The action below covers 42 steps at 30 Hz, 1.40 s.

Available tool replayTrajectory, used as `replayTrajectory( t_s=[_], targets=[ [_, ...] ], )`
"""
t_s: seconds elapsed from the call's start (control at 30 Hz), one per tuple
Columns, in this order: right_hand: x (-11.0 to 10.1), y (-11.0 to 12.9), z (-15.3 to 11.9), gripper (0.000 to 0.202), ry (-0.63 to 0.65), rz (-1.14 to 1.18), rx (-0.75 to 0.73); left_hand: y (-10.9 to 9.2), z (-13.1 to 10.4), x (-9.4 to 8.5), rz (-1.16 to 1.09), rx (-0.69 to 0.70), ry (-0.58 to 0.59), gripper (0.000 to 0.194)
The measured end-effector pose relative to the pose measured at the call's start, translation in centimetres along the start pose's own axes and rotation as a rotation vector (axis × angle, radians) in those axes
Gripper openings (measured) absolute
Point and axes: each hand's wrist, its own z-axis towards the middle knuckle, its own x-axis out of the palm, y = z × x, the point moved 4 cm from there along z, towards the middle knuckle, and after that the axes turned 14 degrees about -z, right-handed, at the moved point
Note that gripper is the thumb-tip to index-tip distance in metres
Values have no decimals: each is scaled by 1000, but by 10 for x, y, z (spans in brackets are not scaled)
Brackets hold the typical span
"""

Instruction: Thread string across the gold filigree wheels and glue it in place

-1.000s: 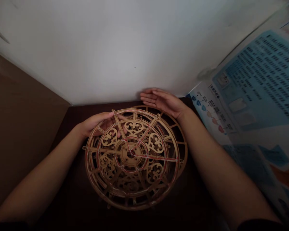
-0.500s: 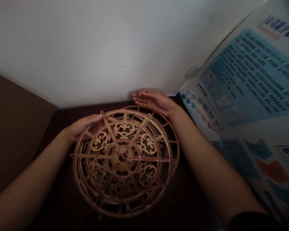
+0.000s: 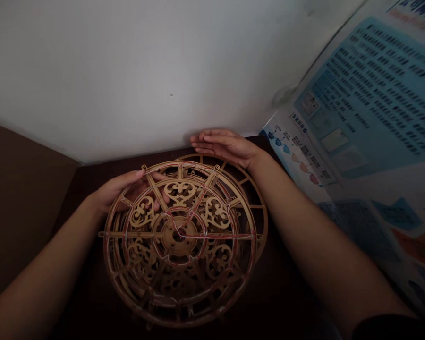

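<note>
A round, tan openwork lamp-like frame with spokes, scroll cut-outs and a central hub lies face up in front of me. Thin red and white wires run along its rings and spokes. Several similar frames appear stacked beneath it, and a bottom ring juts out at the far right. My left hand grips the upper left rim, thumb on top and fingers under it, partly seen through the gaps. My right hand lies along the far edge of the bottom ring with its fingers stretched out; whether it presses on the ring is unclear.
The stack rests on a dark tabletop against a pale wall. At the left stands a brown panel. A printed poster with blue blocks of text covers the right side, close to my right forearm.
The camera view has tilted and shifted slightly. Both hands keep nearly the same places on the frames, and the stack looks little moved.
</note>
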Motion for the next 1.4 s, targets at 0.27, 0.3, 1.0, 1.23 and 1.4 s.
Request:
replayTrajectory(
  t_s=[0.27,0.3,1.0,1.23,1.4],
  targets=[
    [2,1,1,15,4,13,11,1,-1,-2,24,-21,-39,62],
    [1,1,1,17,3,17,12,0,-1,-1,29,-15,-49,61],
    [-2,-1,5,33,-35,80,101,-4,-2,6,43,-12,1,66],
    [-3,-2,5,28,-31,98,112,-8,0,18,97,16,0,79],
    [0,7,-1,10,-38,-25,76,-6,2,17,79,-11,23,77]
  ],
)
